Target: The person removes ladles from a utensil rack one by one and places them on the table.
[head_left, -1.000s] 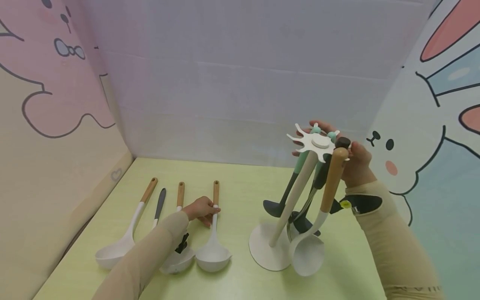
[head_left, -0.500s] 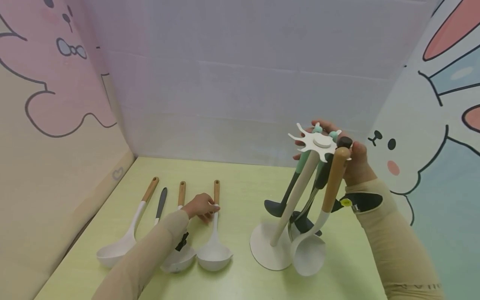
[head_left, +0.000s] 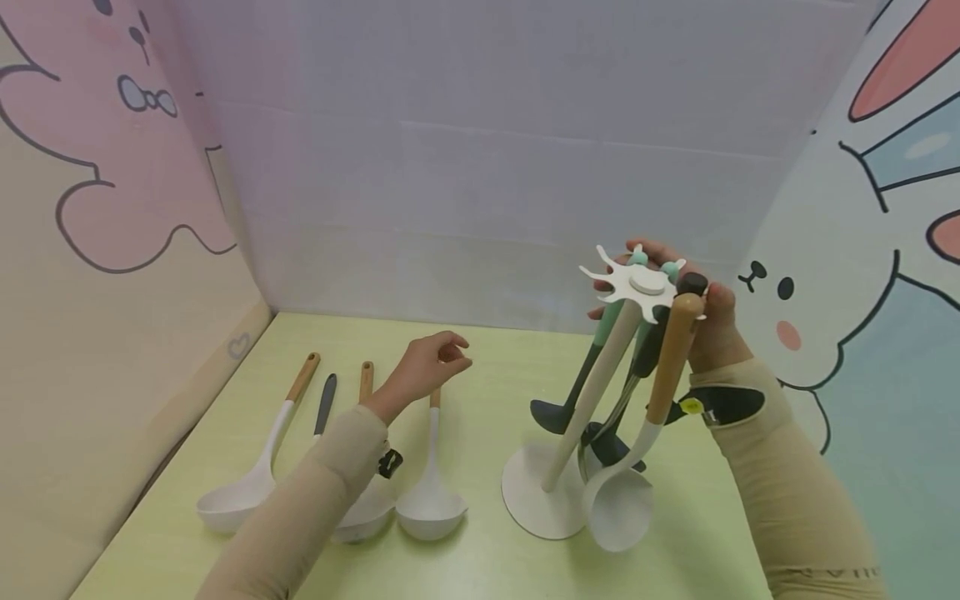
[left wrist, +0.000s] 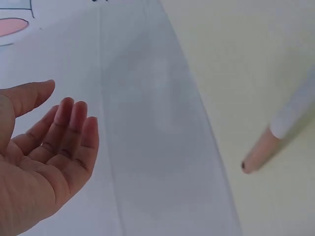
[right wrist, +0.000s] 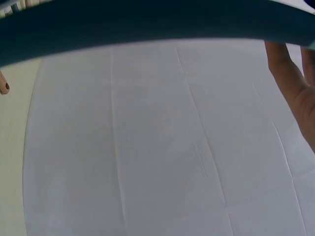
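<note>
My left hand (head_left: 431, 362) hovers over the handle end of a white ladle with a wooden grip (head_left: 432, 500), its fingers loosely bent around nothing. In the left wrist view, the ladle's handle (left wrist: 261, 152) lies apart from the palm. At the right, my right hand (head_left: 712, 329) grips the top of a utensil stand (head_left: 596, 400) from behind, fingers and thumb around the hanging handles. The stand appears to lean right. On it hang a white ladle (head_left: 618, 508), a dark ladle (head_left: 553, 415) and other dark utensils. A blurred dark handle (right wrist: 157, 24) crosses the right wrist view.
Left of the nearest ladle lie another wooden-handled one (head_left: 366, 521), a utensil with a dark grey handle (head_left: 326, 404) and a large ladle (head_left: 240, 500). They rest on a yellow-green table (head_left: 480, 567). A pale sheet (head_left: 480, 208) stands behind; printed sheets flank both sides.
My left hand has let go of the rightmost ladle's handle and risen up and away from it. The ladle stays on the table. My right hand keeps its place on the stand.
</note>
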A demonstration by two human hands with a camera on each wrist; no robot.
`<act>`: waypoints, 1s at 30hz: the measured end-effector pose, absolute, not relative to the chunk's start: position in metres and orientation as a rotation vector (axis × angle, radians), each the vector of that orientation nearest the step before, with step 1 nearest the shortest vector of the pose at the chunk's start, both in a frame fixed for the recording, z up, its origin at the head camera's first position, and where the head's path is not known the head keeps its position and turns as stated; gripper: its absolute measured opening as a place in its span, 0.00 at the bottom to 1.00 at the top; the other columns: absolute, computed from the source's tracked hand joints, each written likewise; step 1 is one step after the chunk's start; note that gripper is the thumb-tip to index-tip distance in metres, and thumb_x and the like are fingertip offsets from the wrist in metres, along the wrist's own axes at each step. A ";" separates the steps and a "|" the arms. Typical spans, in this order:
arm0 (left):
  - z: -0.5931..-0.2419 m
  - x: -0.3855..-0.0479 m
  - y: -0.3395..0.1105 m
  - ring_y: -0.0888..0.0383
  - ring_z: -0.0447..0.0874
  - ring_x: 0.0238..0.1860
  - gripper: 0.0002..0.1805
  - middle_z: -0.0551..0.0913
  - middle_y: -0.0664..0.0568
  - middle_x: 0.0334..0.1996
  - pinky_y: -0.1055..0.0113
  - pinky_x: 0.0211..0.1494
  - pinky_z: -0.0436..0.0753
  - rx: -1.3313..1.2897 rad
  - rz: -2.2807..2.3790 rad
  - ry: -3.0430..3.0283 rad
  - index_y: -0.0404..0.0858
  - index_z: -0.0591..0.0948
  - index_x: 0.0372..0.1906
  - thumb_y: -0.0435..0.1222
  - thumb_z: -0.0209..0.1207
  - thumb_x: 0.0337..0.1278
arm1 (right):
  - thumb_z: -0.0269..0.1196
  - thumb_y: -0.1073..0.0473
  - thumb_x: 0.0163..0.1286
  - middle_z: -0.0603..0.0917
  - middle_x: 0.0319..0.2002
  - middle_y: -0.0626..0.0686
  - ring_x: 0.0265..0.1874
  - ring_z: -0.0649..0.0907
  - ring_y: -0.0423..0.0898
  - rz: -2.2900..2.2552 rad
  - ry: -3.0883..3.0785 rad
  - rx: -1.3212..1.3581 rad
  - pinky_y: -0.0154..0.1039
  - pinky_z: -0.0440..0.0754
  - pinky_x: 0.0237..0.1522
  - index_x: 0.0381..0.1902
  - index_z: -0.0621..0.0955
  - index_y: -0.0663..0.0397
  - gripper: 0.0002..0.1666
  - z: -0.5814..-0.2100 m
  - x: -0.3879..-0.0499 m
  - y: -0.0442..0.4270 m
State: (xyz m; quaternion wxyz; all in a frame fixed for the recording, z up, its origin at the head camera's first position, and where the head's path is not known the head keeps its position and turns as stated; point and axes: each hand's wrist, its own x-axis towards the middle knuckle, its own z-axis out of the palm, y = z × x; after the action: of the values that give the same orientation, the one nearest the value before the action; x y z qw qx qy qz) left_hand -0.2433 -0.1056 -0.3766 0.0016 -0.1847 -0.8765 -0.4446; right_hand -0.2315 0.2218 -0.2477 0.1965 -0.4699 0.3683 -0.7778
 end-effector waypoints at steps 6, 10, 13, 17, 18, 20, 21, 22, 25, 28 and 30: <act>-0.346 -0.213 -0.075 0.54 0.85 0.43 0.12 0.86 0.49 0.39 0.60 0.45 0.84 -0.804 -1.515 -2.445 0.35 0.81 0.52 0.33 0.62 0.66 | 0.67 0.55 0.59 0.78 0.58 0.60 0.59 0.78 0.63 -2.175 0.996 -1.350 0.61 0.77 0.57 0.66 0.72 0.64 0.39 -0.248 -0.234 0.222; -0.333 -0.195 -0.059 0.56 0.85 0.42 0.12 0.86 0.49 0.39 0.67 0.44 0.84 -0.985 -1.564 -2.312 0.34 0.81 0.52 0.31 0.62 0.65 | 0.67 0.54 0.60 0.78 0.58 0.59 0.58 0.78 0.62 -2.170 1.006 -1.345 0.60 0.77 0.57 0.66 0.72 0.63 0.38 -0.249 -0.233 0.224; -0.324 -0.182 -0.048 0.57 0.85 0.43 0.13 0.86 0.47 0.40 0.68 0.46 0.84 -1.114 -1.599 -2.250 0.32 0.81 0.52 0.29 0.62 0.64 | 0.67 0.54 0.61 0.77 0.58 0.59 0.59 0.78 0.62 -2.167 1.012 -1.341 0.59 0.77 0.58 0.66 0.72 0.62 0.37 -0.248 -0.232 0.225; -0.318 -0.170 -0.034 0.58 0.86 0.45 0.13 0.85 0.44 0.43 0.69 0.48 0.84 -1.232 -1.676 -2.196 0.30 0.80 0.52 0.28 0.62 0.63 | 0.67 0.55 0.61 0.78 0.58 0.59 0.59 0.78 0.61 -2.159 0.983 -1.343 0.58 0.77 0.58 0.65 0.72 0.62 0.36 -0.248 -0.231 0.226; -0.318 -0.168 -0.031 0.58 0.86 0.45 0.13 0.85 0.43 0.43 0.69 0.49 0.84 -1.257 -1.693 -2.182 0.30 0.80 0.52 0.27 0.62 0.63 | 0.67 0.55 0.61 0.78 0.58 0.59 0.59 0.78 0.61 -2.161 0.985 -1.343 0.58 0.77 0.58 0.65 0.72 0.62 0.36 -0.248 -0.231 0.226; -0.318 -0.164 -0.025 0.59 0.86 0.45 0.13 0.85 0.41 0.44 0.69 0.48 0.84 -1.303 -1.745 -2.148 0.29 0.80 0.52 0.26 0.62 0.63 | 0.67 0.55 0.61 0.78 0.57 0.59 0.58 0.78 0.62 -2.169 0.988 -1.344 0.58 0.77 0.57 0.65 0.71 0.63 0.36 -0.248 -0.231 0.226; -0.319 -0.163 -0.022 0.59 0.86 0.45 0.14 0.85 0.41 0.44 0.68 0.48 0.85 -1.324 -1.767 -2.133 0.28 0.80 0.52 0.26 0.62 0.63 | 0.67 0.55 0.61 0.78 0.57 0.60 0.58 0.78 0.62 -2.179 0.996 -1.340 0.58 0.77 0.57 0.65 0.71 0.63 0.36 -0.248 -0.230 0.227; -0.320 -0.162 -0.019 0.60 0.86 0.45 0.14 0.84 0.40 0.45 0.67 0.48 0.85 -1.340 -1.786 -2.121 0.28 0.80 0.53 0.26 0.62 0.63 | 0.67 0.56 0.61 0.78 0.57 0.60 0.58 0.78 0.62 -2.193 1.005 -1.332 0.58 0.77 0.57 0.65 0.72 0.63 0.36 -0.248 -0.229 0.227; -0.323 -0.159 -0.011 0.60 0.85 0.46 0.16 0.84 0.40 0.47 0.67 0.48 0.85 -1.371 -1.836 -2.099 0.29 0.79 0.54 0.25 0.62 0.63 | 0.67 0.56 0.62 0.78 0.57 0.60 0.57 0.79 0.62 -2.231 1.047 -1.319 0.58 0.78 0.57 0.65 0.72 0.62 0.35 -0.249 -0.228 0.229; -0.325 -0.158 -0.003 0.59 0.83 0.50 0.18 0.82 0.40 0.50 0.69 0.51 0.83 -1.388 -1.852 -2.085 0.29 0.78 0.56 0.26 0.62 0.63 | 0.67 0.57 0.63 0.78 0.57 0.61 0.57 0.79 0.61 -2.235 1.044 -1.343 0.58 0.78 0.57 0.65 0.70 0.63 0.35 -0.250 -0.228 0.230; -0.326 -0.157 0.002 0.59 0.82 0.52 0.18 0.82 0.40 0.52 0.69 0.52 0.82 -1.398 -1.873 -2.077 0.28 0.77 0.57 0.26 0.62 0.62 | 0.66 0.56 0.65 0.78 0.58 0.61 0.57 0.80 0.61 -2.226 1.050 -1.376 0.57 0.78 0.57 0.66 0.70 0.63 0.35 -0.251 -0.228 0.231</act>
State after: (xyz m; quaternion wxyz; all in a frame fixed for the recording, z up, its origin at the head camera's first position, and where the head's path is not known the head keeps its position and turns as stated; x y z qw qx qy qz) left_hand -0.1570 0.0021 -0.3264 0.0072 -0.4471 -0.6643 -0.5990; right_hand -0.2284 0.2313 -0.2509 0.1601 -0.4818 0.3674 -0.7793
